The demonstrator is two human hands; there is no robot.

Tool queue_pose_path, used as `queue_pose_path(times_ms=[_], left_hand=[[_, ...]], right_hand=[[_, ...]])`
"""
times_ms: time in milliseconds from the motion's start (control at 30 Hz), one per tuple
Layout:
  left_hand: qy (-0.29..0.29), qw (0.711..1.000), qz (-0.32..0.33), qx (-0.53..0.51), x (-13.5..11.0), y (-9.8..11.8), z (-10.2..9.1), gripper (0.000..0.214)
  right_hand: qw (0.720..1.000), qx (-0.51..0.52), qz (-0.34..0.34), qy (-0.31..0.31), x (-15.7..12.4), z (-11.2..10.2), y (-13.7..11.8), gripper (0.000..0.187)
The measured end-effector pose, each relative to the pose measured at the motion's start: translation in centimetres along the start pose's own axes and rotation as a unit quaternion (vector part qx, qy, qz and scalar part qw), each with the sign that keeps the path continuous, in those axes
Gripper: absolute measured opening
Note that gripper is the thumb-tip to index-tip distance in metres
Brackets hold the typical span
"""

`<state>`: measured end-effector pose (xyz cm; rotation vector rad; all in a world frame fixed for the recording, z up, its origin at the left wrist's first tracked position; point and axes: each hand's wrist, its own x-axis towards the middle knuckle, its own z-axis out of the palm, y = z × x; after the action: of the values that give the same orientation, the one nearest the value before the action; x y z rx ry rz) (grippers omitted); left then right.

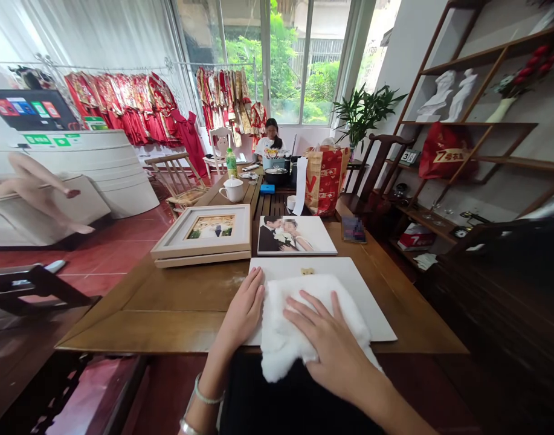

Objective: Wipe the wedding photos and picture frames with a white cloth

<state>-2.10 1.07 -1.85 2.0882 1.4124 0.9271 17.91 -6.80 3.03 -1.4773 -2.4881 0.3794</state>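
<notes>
A white rectangular panel (371, 308) lies flat at the front of the wooden table, with a small beige piece (307, 272) on its far part. Over the panel is spread a fluffy white cloth (277, 326), which hangs past the table's front edge. My right hand (319, 326) presses on the cloth with its fingers spread. At the panel's left edge rests my left hand (247, 305), fingers stretched out and holding nothing. Just beyond the panel lies a wedding photo panel (297, 235). Stacked picture frames (204, 232) sit to its left.
A dark, blurred-out object (353, 229) lies to the right of the photo. Farther back stand a lidded white cup (234, 190), a green-labelled bottle (231, 162) and a red-and-brown paper bag (326, 181). A person (270, 140) sits at the table's far end.
</notes>
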Motion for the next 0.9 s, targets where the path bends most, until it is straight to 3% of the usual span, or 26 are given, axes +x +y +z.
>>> queue_pose_path(times_ms=[167, 267, 333, 433, 600, 733, 900], left_hand=[[-0.013, 1.0, 0.005, 0.001, -0.1, 0.3, -0.3, 0.052], [-0.016, 1.0, -0.006, -0.019, -0.1, 0.4, -0.3, 0.055], [-0.007, 0.998, -0.032, -0.051, -0.1, 0.5, -0.4, 0.059], [0.01, 0.992, -0.072, -0.099, 0.0, 0.5, -0.5, 0.062], [-0.011, 0.998, -0.028, -0.053, 0.1, 0.4, -0.6, 0.053], [-0.018, 0.999, 0.019, 0.02, 0.1, 0.1, -0.3, 0.047], [-0.025, 0.997, 0.039, 0.059, 0.1, 0.0, -0.3, 0.045]], right_hand=[[0.999, -0.035, 0.035, 0.023, 6.6, -0.4, 1.4, 0.067], [0.998, -0.042, 0.036, 0.029, 8.7, -0.4, 0.8, 0.061], [0.998, -0.041, 0.032, 0.035, 8.2, 0.0, -0.2, 0.06], [0.999, -0.026, 0.016, 0.045, 5.3, 0.8, -2.0, 0.063], [0.999, 0.027, -0.025, 0.008, -0.6, 0.8, -2.9, 0.074], [0.999, 0.024, 0.018, 0.01, -2.1, -0.3, 0.0, 0.081], [0.987, -0.026, 0.134, 0.079, 1.1, -1.1, 6.0, 0.069]])
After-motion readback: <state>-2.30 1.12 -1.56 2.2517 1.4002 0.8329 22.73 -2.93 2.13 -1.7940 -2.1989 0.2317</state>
